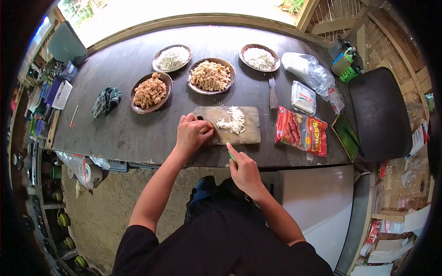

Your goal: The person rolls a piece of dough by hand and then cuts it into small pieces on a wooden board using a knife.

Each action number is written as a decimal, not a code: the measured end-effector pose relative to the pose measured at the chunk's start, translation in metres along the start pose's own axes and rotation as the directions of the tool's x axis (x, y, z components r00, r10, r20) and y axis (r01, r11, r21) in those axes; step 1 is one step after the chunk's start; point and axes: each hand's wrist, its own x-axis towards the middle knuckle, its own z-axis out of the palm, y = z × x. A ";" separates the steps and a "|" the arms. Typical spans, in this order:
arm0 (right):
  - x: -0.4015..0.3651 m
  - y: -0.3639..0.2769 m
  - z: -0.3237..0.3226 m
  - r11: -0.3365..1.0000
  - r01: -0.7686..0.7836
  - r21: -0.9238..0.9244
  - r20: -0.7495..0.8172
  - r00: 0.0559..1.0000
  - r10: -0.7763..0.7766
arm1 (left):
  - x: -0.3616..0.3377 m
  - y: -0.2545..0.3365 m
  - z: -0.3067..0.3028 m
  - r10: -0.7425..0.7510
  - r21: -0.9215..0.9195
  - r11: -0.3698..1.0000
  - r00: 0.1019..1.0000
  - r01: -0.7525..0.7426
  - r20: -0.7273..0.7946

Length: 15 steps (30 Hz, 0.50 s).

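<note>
A wooden cutting board (252, 120) lies near the table's front edge, with a curved heap of chopped white strips (235, 120) on it. My left hand (192, 133) is closed at the board's left side, fingers curled together over its edge; what they hold, if anything, is hidden. My right hand (245, 171) grips a knife by its green handle (232, 155), just in front of the board's near edge. The index finger stretches forward along the knife, and the blade is hard to make out.
Behind the board stand bowls of brown chunks (211, 76) (150, 91) and bowls of white shreds (173, 58) (259, 58). Rightward lie a wooden-handled tool (273, 94), a red sausage packet (301, 131) and plastic bags (309, 69). A checked cloth (107, 102) lies left; a dark chair (380, 112) stands right.
</note>
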 end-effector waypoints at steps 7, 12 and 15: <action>-0.001 -0.006 0.004 0.999 -0.014 -0.052 0.025 1.000 0.016 | -0.002 0.001 -0.002 0.059 0.051 0.997 0.998 -0.058 -0.012; 0.004 -0.001 0.012 0.995 -0.005 -0.097 0.017 1.000 0.006 | -0.001 0.002 0.000 0.038 0.031 0.999 0.999 -0.038 -0.023; 0.004 0.002 0.010 0.997 0.005 -0.075 0.003 1.000 -0.004 | -0.002 0.002 -0.001 0.061 0.029 0.998 0.997 -0.060 -0.038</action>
